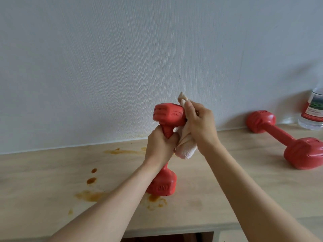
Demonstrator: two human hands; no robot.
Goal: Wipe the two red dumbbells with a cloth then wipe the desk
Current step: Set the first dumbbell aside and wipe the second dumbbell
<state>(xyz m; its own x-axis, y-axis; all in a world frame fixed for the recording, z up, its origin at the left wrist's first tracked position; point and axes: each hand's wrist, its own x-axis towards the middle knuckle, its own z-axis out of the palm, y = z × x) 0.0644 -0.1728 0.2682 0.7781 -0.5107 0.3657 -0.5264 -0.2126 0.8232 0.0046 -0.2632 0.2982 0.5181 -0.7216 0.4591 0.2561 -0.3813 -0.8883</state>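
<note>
A: Why is the held dumbbell (pixel 166 147) standing on end at the middle of the frame?

B: I'd judge it is for access. The left hand (pixel 160 145) has its fingers (pixel 172 137) curled tight round the narrow handle, keeping the bar upright, its lower head resting on or just above the counter (pixel 201 180). I cannot tell which. That puts the upper head in easy reach of the right hand (pixel 199 123).

A: And the cloth (pixel 183 145)?

B: The right hand's fingers are closed on it, pressing it against the right side of the upper head. One corner pokes up above the hand; a rolled wad hangs below. It looks like pale, fluffy terry, soft enough to follow the ridges.

A: Ridges?

B: The heads are blocky, faceted lumps with moulded grooves and raised lettering, in a matte red coating that looks rubbery or vinyl. Dirt probably lodges in those grooves.

A: The other one?

B: The second dumbbell (pixel 286 140) lies on its side at the right of the frame, near the wall and just beside a clear plastic bottle (pixel 312 110) with a red label.

A: The counter itself?

B: Pale wood-grain laminate, smooth, with brown spill stains (pixel 91 196) at lower left and under the upright dumbbell. Sensibly left for last.
</note>
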